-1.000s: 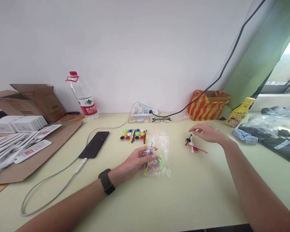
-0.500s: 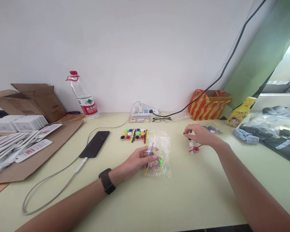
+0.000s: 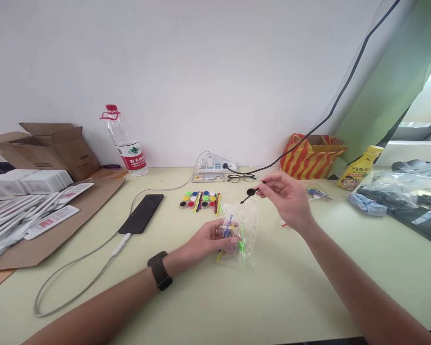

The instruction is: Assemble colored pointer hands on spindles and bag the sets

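Note:
My left hand (image 3: 210, 239) is closed on a clear plastic bag (image 3: 250, 225), thumb in front. Blue, yellow and green plastic pieces (image 3: 241, 246) show inside the bag or through it. To the right and above the bag, my right hand (image 3: 283, 196) pinches a thin black plastic stick with a round disc (image 3: 250, 192) between thumb and fingertips. The stick's lower end points toward the bag's upper edge. A red piece (image 3: 284, 224) lies on the table, mostly hidden behind my right hand.
Coloured discs (image 3: 191, 204) and thin coloured sticks (image 3: 217, 203) lie in rows behind the bag. A phone (image 3: 141, 214) with a cable is on the left. Glasses (image 3: 241, 178) and a power strip (image 3: 211, 166) are by the wall. Another bag of pieces (image 3: 318, 193) lies at right.
My right hand has moved left from the white and red pieces, carrying the black stick with its disc up toward the bag. My left hand stays on the bag, almost unmoved.

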The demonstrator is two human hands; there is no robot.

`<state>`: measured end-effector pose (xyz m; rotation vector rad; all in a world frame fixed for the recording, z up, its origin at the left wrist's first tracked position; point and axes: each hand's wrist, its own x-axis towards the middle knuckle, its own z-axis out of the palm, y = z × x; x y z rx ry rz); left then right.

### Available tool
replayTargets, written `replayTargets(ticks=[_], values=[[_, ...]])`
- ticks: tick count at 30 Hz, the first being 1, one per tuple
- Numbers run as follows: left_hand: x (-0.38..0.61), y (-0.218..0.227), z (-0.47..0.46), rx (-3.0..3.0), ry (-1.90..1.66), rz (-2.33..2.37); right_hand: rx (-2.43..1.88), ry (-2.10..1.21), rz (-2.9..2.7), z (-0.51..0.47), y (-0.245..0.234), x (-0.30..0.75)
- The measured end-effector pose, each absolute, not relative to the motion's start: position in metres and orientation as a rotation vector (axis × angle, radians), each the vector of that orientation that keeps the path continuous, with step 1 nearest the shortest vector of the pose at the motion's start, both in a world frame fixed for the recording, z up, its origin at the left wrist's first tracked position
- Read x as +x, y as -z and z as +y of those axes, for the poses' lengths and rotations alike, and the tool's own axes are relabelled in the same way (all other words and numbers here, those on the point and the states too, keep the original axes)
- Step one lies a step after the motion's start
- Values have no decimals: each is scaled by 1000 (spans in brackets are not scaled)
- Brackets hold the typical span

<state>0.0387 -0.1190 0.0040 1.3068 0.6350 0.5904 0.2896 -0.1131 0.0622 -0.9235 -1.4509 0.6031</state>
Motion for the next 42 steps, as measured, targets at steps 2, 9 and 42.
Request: replayTargets(ticks=[2,9,42], values=[[38,-3,-119,1300,-586,656,-997,-551,-1561,-116,-60,283],[37,-1,-119,1307,-584,647,-1127,-639,-1786,-121,-62,278],[39,5,-116,1267,-640,663,-1642,-646,-2224,-83,-48,395]])
